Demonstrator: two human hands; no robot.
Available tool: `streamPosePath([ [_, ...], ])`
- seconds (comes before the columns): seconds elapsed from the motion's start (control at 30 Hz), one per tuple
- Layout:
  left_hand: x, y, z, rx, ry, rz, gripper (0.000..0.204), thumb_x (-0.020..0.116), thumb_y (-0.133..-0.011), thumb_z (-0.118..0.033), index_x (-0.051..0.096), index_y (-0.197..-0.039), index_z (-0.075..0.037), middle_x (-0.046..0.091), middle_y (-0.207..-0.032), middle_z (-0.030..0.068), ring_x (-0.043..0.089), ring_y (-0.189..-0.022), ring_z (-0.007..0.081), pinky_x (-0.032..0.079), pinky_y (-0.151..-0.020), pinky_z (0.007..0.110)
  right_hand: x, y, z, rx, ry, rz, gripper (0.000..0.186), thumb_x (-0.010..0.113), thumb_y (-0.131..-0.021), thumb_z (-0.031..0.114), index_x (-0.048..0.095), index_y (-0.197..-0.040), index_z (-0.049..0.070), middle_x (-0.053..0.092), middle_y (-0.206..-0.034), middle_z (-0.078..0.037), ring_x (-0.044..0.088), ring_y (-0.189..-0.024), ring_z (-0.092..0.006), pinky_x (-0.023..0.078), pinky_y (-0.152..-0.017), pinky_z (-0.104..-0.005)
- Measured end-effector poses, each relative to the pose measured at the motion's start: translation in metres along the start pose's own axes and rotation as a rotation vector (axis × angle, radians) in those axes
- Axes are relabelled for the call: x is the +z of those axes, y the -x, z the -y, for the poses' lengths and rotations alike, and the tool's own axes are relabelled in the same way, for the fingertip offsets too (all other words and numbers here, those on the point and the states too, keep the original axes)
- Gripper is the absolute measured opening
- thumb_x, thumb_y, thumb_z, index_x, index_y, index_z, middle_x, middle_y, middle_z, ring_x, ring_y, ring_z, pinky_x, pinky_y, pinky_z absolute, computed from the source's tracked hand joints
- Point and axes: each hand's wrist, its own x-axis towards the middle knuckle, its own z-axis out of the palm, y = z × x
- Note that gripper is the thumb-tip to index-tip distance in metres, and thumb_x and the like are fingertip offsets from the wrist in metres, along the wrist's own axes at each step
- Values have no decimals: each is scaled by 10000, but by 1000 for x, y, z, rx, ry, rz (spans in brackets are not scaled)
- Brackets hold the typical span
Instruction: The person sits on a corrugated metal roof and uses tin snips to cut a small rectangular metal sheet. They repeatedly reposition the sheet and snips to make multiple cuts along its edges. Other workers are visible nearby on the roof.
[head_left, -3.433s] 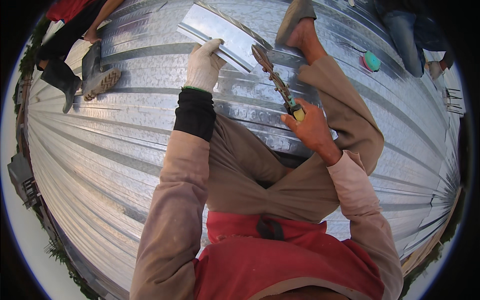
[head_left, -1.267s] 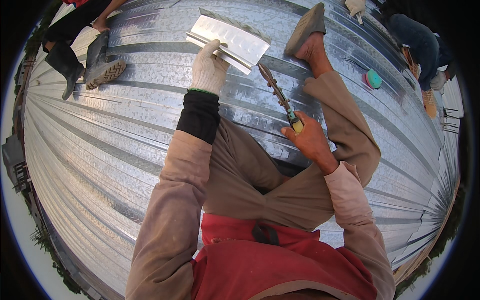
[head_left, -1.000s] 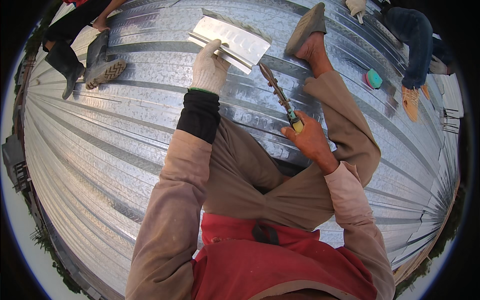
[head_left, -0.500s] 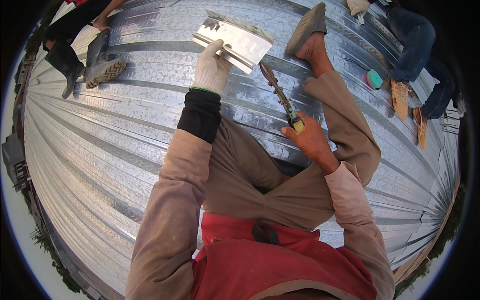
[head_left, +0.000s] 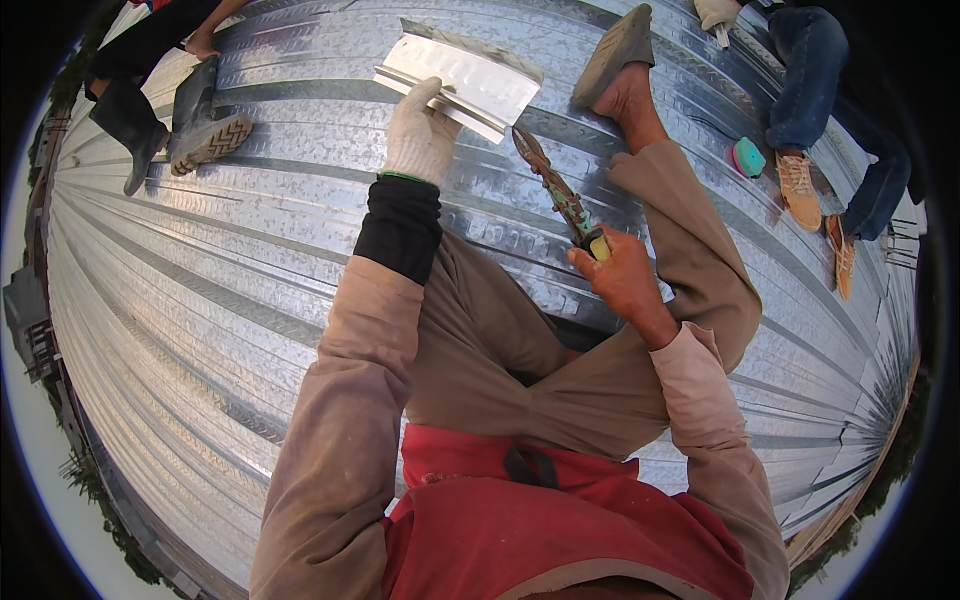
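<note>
The person sits on a ribbed metal roof point(head_left: 200, 300) with knees bent, legs stretched out ahead. The left hand point(head_left: 420, 135), in a pale work glove, is closed on the near edge of a folded metal sheet point(head_left: 465, 75), thumb on top and fingers underneath, holding the sheet tilted just above the roof. The right hand point(head_left: 625, 280), bare, is wrapped around the yellow-tipped handles of a pair of tin snips point(head_left: 560, 195). The snips point away from the person toward the metal sheet; their tip lies just beside the sheet's right lower corner, and whether it touches the sheet cannot be told. Whether the blades are parted is also unclear.

Right of the metal sheet, the person's own sandalled foot point(head_left: 615, 55) rests on the roof. Further right of the sheet lies a small teal and pink object point(head_left: 748, 157), next to another person's legs in blue jeans point(head_left: 800, 70) and tan shoes. Left of the sheet, well apart, stand a third person's dark rubber boots point(head_left: 190, 120).
</note>
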Motion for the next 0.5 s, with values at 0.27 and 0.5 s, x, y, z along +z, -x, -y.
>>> streamPosePath([
  [0.27, -4, -3, -4, 38, -7, -48, 324, 641, -1000, -71, 550, -1303, 3, 595, -1270, 149, 615, -1161, 289, 522, -1033, 469, -3, 4, 7, -77, 22, 1, 346, 790, -902, 305, 686, -929, -24, 700, -851, -278, 672, -844, -506, 525, -727, -529],
  [0.5, -5, -5, -6, 47, 25, -55, 320, 643, -993, -41, 553, -1297, 6, 598, -1236, 141, 634, -1127, 280, 592, -999, 453, 0, 2, 1, -9, -26, 21, 371, 800, -895, 324, 681, -940, -24, 689, -816, -275, 668, -831, -507, 519, -730, -531],
])
